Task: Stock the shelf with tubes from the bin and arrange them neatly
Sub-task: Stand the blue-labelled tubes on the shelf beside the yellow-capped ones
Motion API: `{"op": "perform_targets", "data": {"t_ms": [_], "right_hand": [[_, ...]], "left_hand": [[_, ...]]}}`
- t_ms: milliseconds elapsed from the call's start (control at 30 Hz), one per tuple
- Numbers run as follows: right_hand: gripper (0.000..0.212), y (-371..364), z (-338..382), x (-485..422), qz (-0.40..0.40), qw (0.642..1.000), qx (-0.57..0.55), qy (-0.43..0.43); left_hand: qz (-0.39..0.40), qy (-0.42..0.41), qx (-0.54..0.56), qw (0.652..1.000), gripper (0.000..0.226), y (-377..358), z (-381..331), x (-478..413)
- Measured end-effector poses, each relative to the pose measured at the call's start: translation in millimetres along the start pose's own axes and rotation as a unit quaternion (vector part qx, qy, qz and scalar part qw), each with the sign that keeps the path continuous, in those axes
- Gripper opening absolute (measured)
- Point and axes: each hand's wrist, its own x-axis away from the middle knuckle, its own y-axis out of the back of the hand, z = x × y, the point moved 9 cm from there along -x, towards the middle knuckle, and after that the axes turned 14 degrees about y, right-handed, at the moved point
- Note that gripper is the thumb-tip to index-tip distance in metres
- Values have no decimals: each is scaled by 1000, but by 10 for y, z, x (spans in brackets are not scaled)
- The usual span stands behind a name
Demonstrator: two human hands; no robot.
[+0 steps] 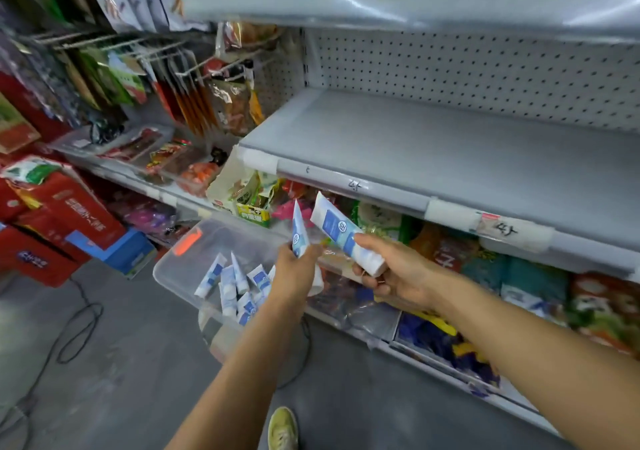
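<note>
One tube apiece; left fingers, right fingers pinching.

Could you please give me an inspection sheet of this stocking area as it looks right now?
Surface: grey shelf, handwritten labels on its front rail; no tubes on it yet.
Job's things: clear bin below the shelf, holding several loose tubes; left tube and right tube held up near the shelf edge.
Clutter: snack packets on the lower shelf; red cartons stacked on the floor.
Grippers: left hand grips the left tube; right hand grips the right tube.
Cables: black cable looped on the floor beside the bin.
Surroundings: pegboard behind the shelf; hanging packets to the left.
</note>
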Motion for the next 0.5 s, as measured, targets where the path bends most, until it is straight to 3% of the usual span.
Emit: {"op": "perform_targets", "data": {"t_ms": [133,300,500], "right_hand": [[32,427,442,697,-9,999,3,47],[36,886,959,1409,-31,994,8,106],[36,1205,1540,1976,-47,982,-36,180]], "left_hand": [[47,-55,21,997,31,-548,-284,692],[77,-124,-30,989,44,-1148,-556,1383],[127,-169,-16,977,35,-1639,-878,2024]]}}
